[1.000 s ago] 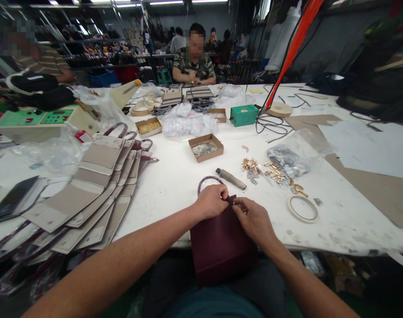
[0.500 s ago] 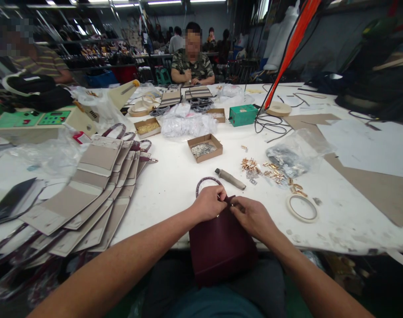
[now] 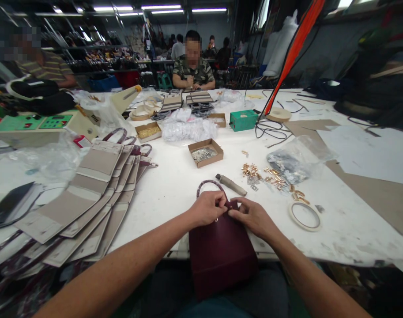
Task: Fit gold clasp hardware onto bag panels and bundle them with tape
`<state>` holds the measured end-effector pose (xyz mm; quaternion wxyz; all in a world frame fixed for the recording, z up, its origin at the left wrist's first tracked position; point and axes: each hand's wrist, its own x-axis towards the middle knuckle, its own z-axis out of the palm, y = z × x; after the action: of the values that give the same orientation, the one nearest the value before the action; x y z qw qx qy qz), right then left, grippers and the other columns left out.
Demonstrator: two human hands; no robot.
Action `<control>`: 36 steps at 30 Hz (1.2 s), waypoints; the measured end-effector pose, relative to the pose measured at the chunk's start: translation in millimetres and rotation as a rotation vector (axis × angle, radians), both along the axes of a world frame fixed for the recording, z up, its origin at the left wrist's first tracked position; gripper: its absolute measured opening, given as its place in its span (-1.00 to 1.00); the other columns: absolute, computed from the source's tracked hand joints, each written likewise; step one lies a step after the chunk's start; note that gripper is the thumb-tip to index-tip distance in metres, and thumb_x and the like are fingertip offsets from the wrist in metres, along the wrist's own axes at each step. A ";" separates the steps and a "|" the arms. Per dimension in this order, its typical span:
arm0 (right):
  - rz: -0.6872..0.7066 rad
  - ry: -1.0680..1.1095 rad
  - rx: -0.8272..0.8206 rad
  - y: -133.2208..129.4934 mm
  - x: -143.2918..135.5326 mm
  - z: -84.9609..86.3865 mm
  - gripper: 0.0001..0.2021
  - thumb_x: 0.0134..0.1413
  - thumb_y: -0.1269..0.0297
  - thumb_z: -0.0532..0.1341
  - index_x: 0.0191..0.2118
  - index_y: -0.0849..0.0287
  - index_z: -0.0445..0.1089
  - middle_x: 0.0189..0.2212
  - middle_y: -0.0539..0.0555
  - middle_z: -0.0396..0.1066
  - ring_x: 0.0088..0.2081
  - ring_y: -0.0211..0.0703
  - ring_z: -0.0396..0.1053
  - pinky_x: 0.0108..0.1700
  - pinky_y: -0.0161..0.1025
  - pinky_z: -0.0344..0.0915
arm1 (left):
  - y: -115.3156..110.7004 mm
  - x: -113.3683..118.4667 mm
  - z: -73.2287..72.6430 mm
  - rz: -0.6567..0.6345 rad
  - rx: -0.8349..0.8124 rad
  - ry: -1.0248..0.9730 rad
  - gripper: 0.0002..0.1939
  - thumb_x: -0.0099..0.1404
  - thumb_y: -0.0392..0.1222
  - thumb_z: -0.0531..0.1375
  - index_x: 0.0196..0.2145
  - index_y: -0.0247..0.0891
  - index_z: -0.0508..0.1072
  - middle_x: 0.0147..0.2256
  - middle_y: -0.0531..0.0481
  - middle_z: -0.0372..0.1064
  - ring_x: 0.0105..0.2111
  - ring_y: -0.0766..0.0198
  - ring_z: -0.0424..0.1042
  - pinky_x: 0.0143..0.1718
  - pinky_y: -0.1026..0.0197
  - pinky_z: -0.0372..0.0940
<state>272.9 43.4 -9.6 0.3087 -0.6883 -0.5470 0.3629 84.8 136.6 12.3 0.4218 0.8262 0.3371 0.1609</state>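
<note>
A dark maroon bag [image 3: 221, 256] leans on the near table edge above my lap, its wrapped handle [image 3: 209, 182] arching up behind my left hand. My left hand [image 3: 210, 206] is closed at the bag's top, its fingers pinched by the small metal fitting; what lies between the fingertips is too small to make out. Close on its right, my right hand [image 3: 249, 214] grips the bag's top corner between thumb and fingers, beside a small gold piece [image 3: 231, 207]. A tool with a wrapped grip [image 3: 232, 184] lies just beyond the hands.
Stacked unfinished bag panels [image 3: 88, 190] cover the left. Ahead is a box of metal plates [image 3: 205, 153]; gold fittings [image 3: 250, 170] and a tape roll [image 3: 305, 215] lie to the right. A green box [image 3: 243, 120] stands further back, and a person [image 3: 193, 70] sits opposite.
The view has tilted up slightly, so the table things sit lower. My right fingers have shifted at the bag's corner, where a gold piece now shows. My left hand stays closed there.
</note>
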 end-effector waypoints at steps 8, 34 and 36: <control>-0.231 -0.154 0.161 28.4 35.3 5.0 -0.62 0.18 -0.11 0.23 -0.23 0.08 0.60 -0.54 -0.04 0.46 -0.44 -0.14 0.40 -0.31 -0.23 0.25 | 4.1 -13.8 -0.7 0.170 0.311 0.034 -0.89 0.23 -0.35 0.23 -0.30 -0.19 0.39 -0.19 -0.08 0.43 -0.11 0.06 0.38 -0.05 0.06 0.26; -0.240 -0.400 0.191 63.7 41.6 1.1 -0.66 0.27 0.05 0.09 -0.15 0.15 0.51 -0.30 0.09 0.55 -0.31 -0.08 0.48 -0.18 -0.18 0.32 | -88.1 -90.1 -40.4 0.469 -0.330 -0.332 -0.74 0.30 0.03 0.25 -0.33 -0.24 0.47 -0.45 0.07 0.36 -0.42 0.26 0.31 -0.36 0.25 0.20; -0.207 -0.143 0.170 39.2 16.7 11.8 -0.65 0.26 -0.02 0.15 -0.17 0.16 0.49 -0.45 0.03 0.50 -0.41 -0.11 0.44 -0.27 -0.21 0.33 | -87.4 -90.2 -40.7 0.462 -0.355 -0.356 -0.72 0.31 0.04 0.26 -0.26 -0.25 0.52 -0.44 0.06 0.38 -0.42 0.27 0.32 -0.35 0.25 0.21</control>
<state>289.6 82.5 2.2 0.3617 -0.7365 -0.5226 0.2316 -5.4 49.2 -28.4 0.5637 0.6007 0.4590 0.3328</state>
